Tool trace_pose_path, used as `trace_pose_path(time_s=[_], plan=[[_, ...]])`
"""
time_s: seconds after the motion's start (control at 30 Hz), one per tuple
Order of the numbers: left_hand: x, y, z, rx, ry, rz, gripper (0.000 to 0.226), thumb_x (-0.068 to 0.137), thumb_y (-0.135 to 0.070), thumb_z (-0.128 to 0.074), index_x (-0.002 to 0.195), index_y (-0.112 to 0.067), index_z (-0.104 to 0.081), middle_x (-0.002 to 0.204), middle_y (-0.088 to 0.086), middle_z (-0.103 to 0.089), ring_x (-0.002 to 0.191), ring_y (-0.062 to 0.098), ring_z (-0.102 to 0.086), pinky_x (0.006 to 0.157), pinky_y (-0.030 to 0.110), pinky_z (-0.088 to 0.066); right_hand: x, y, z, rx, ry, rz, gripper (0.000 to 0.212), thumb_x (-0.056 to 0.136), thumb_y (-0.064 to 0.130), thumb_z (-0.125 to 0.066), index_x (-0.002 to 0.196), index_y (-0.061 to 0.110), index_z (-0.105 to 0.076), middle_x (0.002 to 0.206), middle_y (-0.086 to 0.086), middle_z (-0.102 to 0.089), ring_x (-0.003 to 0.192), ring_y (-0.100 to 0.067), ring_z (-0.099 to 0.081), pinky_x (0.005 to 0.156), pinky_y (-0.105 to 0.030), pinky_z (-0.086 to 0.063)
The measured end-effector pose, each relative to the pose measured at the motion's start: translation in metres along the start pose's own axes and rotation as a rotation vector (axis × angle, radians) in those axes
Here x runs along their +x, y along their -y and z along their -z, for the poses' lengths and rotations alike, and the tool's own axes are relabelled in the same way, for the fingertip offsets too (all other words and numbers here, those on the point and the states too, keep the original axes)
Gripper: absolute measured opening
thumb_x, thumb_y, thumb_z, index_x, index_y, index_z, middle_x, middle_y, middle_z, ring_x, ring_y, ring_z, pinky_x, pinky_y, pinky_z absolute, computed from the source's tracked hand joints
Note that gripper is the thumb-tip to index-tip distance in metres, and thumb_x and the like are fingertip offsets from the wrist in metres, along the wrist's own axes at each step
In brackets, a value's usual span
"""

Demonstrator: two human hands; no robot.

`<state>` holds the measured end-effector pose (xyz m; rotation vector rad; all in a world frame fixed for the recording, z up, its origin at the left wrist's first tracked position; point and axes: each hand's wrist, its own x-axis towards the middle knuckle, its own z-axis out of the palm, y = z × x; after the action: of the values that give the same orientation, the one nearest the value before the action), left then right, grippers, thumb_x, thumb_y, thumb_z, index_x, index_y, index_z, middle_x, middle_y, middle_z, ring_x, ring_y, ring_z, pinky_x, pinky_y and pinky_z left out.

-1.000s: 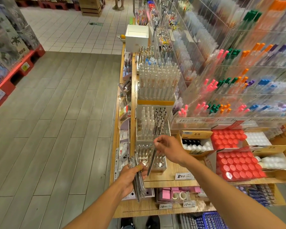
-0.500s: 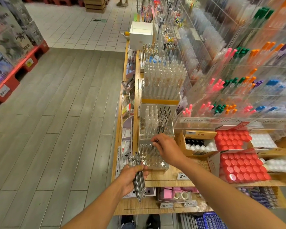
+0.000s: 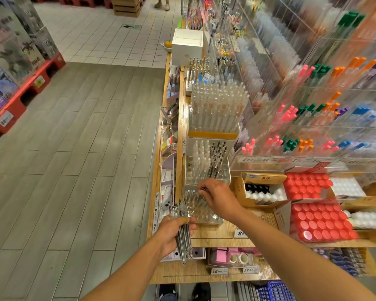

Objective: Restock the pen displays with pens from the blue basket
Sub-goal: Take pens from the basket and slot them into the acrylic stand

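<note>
Clearly, the left hand grips a bundle of slim clear-barrelled pens at lower centre; the right hand pinches one dark pen over the clear plastic slotted pen holder. Misaimed, it could miss its slot; the bundle may slip.

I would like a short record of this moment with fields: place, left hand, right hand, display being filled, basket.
place: stationery shop aisle, beside a wooden display shelf
left hand: left hand grips a bundle of clear-barrelled pens, held roughly upright
right hand: right hand pinches something thin and dark, reaching over the display
display being filled: clear plastic pen rack with round holes, lowest tier, mostly vacant holes
basket: blue plastic basket low on the floor, partly out of frame
</note>
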<state>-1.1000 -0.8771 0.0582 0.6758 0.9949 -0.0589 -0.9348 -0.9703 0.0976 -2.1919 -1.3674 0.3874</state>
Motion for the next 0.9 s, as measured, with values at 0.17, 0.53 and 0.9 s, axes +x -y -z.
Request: trace_pose_path(time_s=[0.17, 0.53, 0.9], plan=[[0.000, 0.000, -0.002, -0.003, -0.011, -0.002, 0.046, 0.094, 0.005, -0.059, 0.135, 0.011, -0.040, 0.102, 0.026, -0.073, 0.072, 0.028, -0.073, 0.061, 0.035, -0.063, 0.005, 0.008, 0.001, -0.071, 0.033, 0.021, 0.021, 0.099, 0.021, -0.052, 0.113, 0.011, -0.064, 0.111, -0.004, -0.064, 0.099, -0.018, -0.061, 0.087, -0.034, -0.050], [-0.001, -0.002, -0.004, -0.010, 0.000, -0.006, 0.042, 0.092, 0.007, -0.060, 0.131, 0.015, -0.045, 0.098, 0.027, -0.073, 0.067, 0.026, -0.073, 0.057, 0.034, -0.061, -0.004, 0.003, -0.027, -0.288, -0.010, 0.036, 0.015, 0.094, 0.022, -0.060, 0.099, 0.019, -0.074, 0.096, 0.004, -0.067, 0.092, -0.018, -0.049, 0.088, -0.032, -0.042], [-0.008, -0.005, -0.002, -0.086, 0.131, -0.035, 0.063, 0.073, 0.000, -0.077, 0.128, 0.010, -0.046, 0.107, 0.026, -0.072, 0.077, 0.029, -0.074, 0.063, 0.035, -0.062, -0.001, 0.024, -0.009, 0.247, 0.123, -0.288, 0.027, 0.096, 0.024, -0.059, 0.121, 0.015, -0.063, 0.105, -0.002, -0.069, 0.095, -0.015, -0.063, 0.086, -0.032, -0.053]])
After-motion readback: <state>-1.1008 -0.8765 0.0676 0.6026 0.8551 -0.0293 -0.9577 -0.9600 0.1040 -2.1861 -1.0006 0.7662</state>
